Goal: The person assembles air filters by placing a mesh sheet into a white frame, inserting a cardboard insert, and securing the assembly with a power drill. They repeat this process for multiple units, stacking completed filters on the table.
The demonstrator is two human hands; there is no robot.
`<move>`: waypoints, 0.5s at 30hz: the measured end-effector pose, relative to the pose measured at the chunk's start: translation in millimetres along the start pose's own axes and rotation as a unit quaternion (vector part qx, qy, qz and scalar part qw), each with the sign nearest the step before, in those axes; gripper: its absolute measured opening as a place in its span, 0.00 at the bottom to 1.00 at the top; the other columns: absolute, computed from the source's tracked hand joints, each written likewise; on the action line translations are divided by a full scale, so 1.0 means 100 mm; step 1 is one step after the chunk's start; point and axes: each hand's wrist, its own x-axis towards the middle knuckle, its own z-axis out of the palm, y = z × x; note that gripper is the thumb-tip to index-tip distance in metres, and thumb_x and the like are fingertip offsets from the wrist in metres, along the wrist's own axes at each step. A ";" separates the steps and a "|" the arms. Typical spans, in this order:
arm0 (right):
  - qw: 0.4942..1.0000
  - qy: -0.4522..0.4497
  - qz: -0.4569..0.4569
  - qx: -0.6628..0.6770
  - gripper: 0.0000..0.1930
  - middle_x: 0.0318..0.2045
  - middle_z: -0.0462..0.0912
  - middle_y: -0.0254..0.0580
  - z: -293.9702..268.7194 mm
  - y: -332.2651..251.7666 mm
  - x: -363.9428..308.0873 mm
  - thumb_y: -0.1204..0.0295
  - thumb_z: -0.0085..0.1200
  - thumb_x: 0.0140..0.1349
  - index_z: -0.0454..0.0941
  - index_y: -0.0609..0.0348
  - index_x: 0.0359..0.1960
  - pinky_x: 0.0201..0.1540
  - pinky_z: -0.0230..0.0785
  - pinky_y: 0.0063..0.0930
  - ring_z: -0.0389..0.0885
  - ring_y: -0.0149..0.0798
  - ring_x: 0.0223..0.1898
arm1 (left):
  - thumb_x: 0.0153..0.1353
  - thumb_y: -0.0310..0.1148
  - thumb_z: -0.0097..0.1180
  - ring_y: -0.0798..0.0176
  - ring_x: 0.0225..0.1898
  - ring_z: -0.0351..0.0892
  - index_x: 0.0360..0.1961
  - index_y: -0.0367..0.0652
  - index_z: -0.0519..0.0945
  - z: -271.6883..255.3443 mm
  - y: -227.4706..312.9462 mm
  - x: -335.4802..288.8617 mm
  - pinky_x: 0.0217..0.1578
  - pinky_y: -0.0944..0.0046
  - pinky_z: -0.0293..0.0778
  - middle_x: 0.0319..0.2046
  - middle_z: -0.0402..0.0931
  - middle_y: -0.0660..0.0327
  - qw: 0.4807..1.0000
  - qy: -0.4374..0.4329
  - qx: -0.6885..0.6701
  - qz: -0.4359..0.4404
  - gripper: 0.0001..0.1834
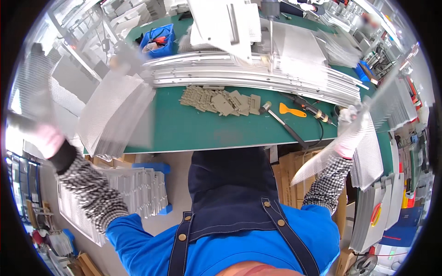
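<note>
My left hand, gloved in pinkish white, is out at the far left beyond the table's edge. Motion smears its fingers, and a blurred grey mesh sheet shows just above it. At the table's right end my right hand, in a pale glove, grips a thin, bent perforated metal sheet. Part of that hand is hidden behind the sheet. More such sheets hang in a stack beside it. Another stack of perforated sheets rests on the table's left corner.
The green table bears long aluminium profiles, a pile of beige plates, a hammer, an orange scraper and a power screwdriver. A blue bin stands behind. Stacked frames sit below left.
</note>
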 end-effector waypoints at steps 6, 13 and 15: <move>0.968 -0.012 0.124 -0.219 0.25 0.37 0.81 0.34 0.56 0.50 -0.29 0.67 0.53 0.73 0.66 0.65 0.67 0.41 0.75 0.17 0.79 0.26 0.36 | 0.73 0.50 0.50 0.50 0.65 0.67 0.68 0.35 0.65 0.12 -2.34 -0.82 0.64 0.54 0.68 0.65 0.66 0.44 0.914 0.384 0.119 -0.064 0.33; 0.930 -0.085 0.302 -0.192 0.17 0.42 0.82 0.36 0.23 1.00 -0.52 0.72 0.49 0.72 0.71 0.68 0.58 0.45 0.74 0.18 0.81 0.26 0.39 | 0.75 0.45 0.49 0.54 0.55 0.79 0.61 0.38 0.75 0.04 -4.24 -1.46 0.57 0.55 0.77 0.56 0.77 0.51 0.835 0.446 -0.195 -0.258 0.24; 0.920 -0.065 0.343 -0.177 0.18 0.45 0.82 0.38 0.29 1.06 -0.61 0.75 0.49 0.71 0.70 0.69 0.60 0.48 0.75 0.21 0.81 0.27 0.43 | 0.75 0.43 0.48 0.55 0.53 0.80 0.58 0.39 0.77 0.17 -4.23 -1.46 0.56 0.55 0.78 0.53 0.79 0.52 0.828 0.400 -0.293 -0.263 0.21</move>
